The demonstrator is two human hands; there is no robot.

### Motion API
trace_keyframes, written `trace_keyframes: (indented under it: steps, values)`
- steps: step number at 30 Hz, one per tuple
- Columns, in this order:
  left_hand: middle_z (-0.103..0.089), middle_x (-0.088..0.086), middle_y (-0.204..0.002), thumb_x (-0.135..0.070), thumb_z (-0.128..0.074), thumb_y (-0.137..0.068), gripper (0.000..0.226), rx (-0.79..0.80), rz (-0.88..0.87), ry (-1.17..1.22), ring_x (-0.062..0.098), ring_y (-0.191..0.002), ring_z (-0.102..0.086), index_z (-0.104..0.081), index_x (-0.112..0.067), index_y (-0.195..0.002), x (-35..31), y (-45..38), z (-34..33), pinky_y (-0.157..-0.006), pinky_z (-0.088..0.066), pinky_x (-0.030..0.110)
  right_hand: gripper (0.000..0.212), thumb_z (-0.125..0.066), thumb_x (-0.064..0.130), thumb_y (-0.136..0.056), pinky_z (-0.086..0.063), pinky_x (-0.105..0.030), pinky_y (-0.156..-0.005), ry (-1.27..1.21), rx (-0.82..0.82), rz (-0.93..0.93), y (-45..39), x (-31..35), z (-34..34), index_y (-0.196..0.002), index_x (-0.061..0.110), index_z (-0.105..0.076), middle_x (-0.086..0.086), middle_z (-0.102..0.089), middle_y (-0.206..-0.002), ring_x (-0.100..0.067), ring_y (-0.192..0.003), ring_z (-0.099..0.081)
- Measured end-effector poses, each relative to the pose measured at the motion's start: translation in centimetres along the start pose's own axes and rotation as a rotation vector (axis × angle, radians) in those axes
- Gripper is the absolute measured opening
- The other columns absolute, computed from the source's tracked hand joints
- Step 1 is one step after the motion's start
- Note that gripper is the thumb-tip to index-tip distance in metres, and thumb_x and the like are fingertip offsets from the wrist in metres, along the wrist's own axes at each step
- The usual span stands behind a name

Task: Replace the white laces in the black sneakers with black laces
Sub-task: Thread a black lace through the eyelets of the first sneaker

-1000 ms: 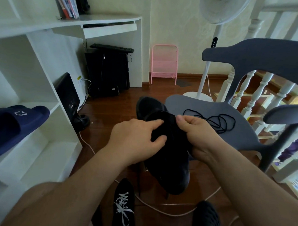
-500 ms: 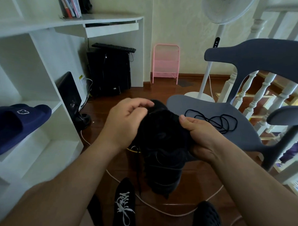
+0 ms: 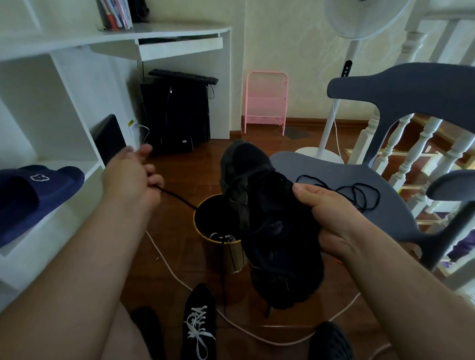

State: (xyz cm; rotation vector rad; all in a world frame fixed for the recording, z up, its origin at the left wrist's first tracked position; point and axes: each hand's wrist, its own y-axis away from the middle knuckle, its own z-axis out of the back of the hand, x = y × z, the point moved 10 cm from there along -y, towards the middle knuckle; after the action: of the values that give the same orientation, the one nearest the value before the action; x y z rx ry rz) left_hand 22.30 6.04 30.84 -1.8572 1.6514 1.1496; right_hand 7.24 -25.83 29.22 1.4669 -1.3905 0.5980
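- The left hand [image 3: 130,175] is at the middle left of the frame. Its fingers curl around a black lace [image 3: 175,196] and hold it tight.
- The black lace runs from that hand to the right, to the black sneaker [image 3: 267,222].
- The right hand [image 3: 325,211] grips the black sneaker in the middle of the frame, up in the air.
- Under the sneaker stands a yellow bin [image 3: 217,233] on the floor, with white laces [image 3: 223,237] inside.
- A second black sneaker [image 3: 198,330] lies at the bottom middle on the floor. It has a white lace [image 3: 198,333] in it.
- Another black lace [image 3: 353,193] lies in loops on the grey chair [image 3: 340,179] at the right.
- Blue slippers [image 3: 26,197] sit on the white shelf [image 3: 51,231] at the left.
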Motion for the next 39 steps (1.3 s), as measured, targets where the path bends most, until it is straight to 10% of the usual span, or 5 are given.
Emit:
trace_keyframes:
  steps: [8,19,35,39]
  values:
    - [-0.045,-0.007,-0.081,-0.038,-0.045,-0.096,0.010,-0.191,-0.229,-0.001,0.012,-0.051,-0.032,-0.048,-0.029,-0.094,-4.8,-1.2,3.6,-0.046,-0.024,0.024,0.027,-0.055,0.019,-0.108,-0.065,-0.040,-0.076,0.027,-0.020,0.019,0.2,0.4,0.3,-0.116,0.003,-0.075,-0.020,-0.077,-0.112,-0.033,-0.101,-0.077]
    - [-0.076,-0.022,-0.107,-0.044,-0.064,-0.101,0.021,0.747,-0.997,-1.284,0.001,-0.101,-0.069,-0.076,-0.040,-0.118,3.2,16.3,-11.6,-0.086,-0.059,0.037,0.027,-0.057,0.021,-0.107,-0.065,-0.043,-0.080,0.094,0.016,0.018,-0.2,-0.7,-1.2,-0.107,0.002,-0.076,-0.025,-0.076,-0.109,-0.034,-0.095,-0.076]
    - [-0.072,-0.022,-0.102,-0.050,-0.066,-0.099,0.016,0.601,-0.884,-1.350,0.001,-0.097,-0.064,-0.078,-0.044,-0.107,4.2,15.4,-11.3,-0.076,-0.059,0.034,0.026,-0.058,0.020,-0.107,-0.063,-0.039,-0.076,0.237,0.078,0.143,0.5,0.3,-2.0,-0.101,0.007,-0.080,-0.024,-0.076,-0.105,-0.032,-0.091,-0.075]
    - [-0.070,-0.020,-0.095,-0.052,-0.066,-0.097,0.015,0.514,-0.961,-1.445,0.001,-0.089,-0.065,-0.077,-0.044,-0.104,4.2,15.9,-11.4,-0.066,-0.057,0.029,0.027,-0.060,0.031,-0.107,-0.057,-0.027,-0.062,0.630,-0.046,0.362,1.4,2.0,-2.3,-0.091,0.023,-0.080,-0.003,-0.078,-0.082,-0.015,-0.072,-0.073]
